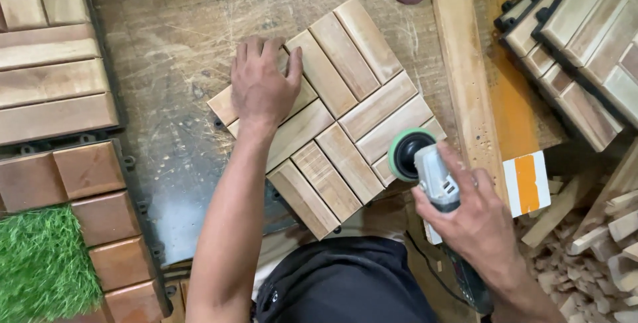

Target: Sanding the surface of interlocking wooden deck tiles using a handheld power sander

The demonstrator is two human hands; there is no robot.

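Head view: the left hand lies flat, fingers spread, pressing the slatted wooden tile onto the scratched desk. The right hand is clenched around a grey sander, whose green-rimmed disc touches the tile's near-right edge, beside a long plank

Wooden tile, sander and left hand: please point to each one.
wooden tile [345,97], head view, on a bare slat.
sander [435,180], head view, on its grey body.
left hand [261,87], head view, on its back.
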